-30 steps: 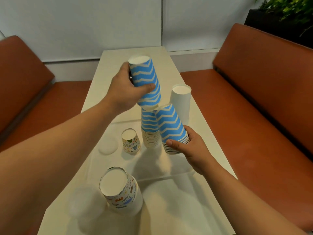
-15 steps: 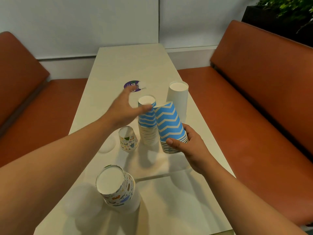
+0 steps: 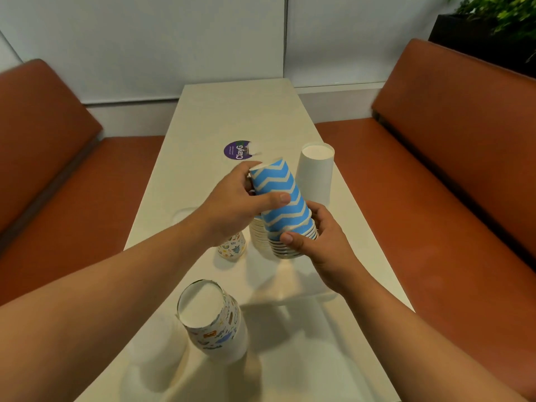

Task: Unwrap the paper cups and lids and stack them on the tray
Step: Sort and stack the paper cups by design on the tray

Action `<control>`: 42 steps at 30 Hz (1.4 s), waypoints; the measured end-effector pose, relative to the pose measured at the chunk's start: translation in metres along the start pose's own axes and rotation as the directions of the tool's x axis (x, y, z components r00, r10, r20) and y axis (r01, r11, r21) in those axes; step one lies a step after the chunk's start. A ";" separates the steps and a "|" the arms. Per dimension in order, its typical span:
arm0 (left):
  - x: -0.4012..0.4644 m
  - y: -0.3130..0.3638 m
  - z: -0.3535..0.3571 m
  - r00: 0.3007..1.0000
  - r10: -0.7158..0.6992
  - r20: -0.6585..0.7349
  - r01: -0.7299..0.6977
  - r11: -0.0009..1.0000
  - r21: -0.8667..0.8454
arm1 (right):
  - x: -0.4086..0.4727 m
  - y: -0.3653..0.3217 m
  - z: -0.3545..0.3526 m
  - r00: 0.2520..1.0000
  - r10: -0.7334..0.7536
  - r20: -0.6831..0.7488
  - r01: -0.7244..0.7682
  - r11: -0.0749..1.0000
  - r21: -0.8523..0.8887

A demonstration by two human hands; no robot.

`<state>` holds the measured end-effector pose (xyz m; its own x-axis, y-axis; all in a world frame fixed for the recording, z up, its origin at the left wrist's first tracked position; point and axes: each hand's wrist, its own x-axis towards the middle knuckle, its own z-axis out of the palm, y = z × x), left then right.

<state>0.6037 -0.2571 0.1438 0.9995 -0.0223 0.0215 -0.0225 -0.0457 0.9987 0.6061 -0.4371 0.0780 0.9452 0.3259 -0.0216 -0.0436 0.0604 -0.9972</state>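
Both hands hold one stack of blue zigzag paper cups (image 3: 282, 198), upside down and tilted, above the white tray (image 3: 290, 297). My left hand (image 3: 232, 207) grips its upper part, thumb across the front. My right hand (image 3: 322, 242) grips the stacked rims at its lower end. Just behind it another stack of cups (image 3: 258, 233) stands on the tray, mostly hidden. A small colourful cup (image 3: 233, 247) stands left of that, partly under my left wrist. A stack of colourful printed cups (image 3: 213, 320) stands upside down near me.
A plain white cup stack (image 3: 316, 172) stands upside down near the table's right edge. A round purple sticker (image 3: 236, 150) lies on the table (image 3: 237, 111) farther back. Round translucent lids (image 3: 182, 216) lie at the left. Orange benches (image 3: 452, 169) flank the table.
My left hand set its blue cups down on the standing stack, let go, and now grips the top of the stack my right hand holds. That stack has risen a little.
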 end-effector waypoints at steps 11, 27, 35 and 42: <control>0.052 0.037 -0.027 0.924 0.311 -0.222 -0.252 0.933 0.255 | -0.003 0.011 -0.018 0.998 0.012 -0.062 -0.011 1.000 0.019; 0.026 -0.007 -0.021 0.868 0.389 -0.310 -0.191 0.836 0.514 | 0.001 0.008 -0.016 0.999 0.001 -0.047 0.001 0.999 0.046; -0.008 0.009 0.008 0.996 -0.069 -0.057 0.073 0.996 0.060 | 0.007 -0.010 0.002 0.999 -0.042 -0.006 0.042 0.994 0.096; -0.011 0.012 0.010 0.996 -0.082 0.027 0.085 0.990 -0.115 | 0.003 -0.009 0.006 0.999 -0.049 -0.007 0.050 0.991 0.122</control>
<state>0.5918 -0.2674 0.1549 0.9971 -0.0451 -0.0618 0.0648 0.0678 0.9956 0.6075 -0.4311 0.0869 0.9484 0.3159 0.0273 -0.0354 0.1909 -0.9810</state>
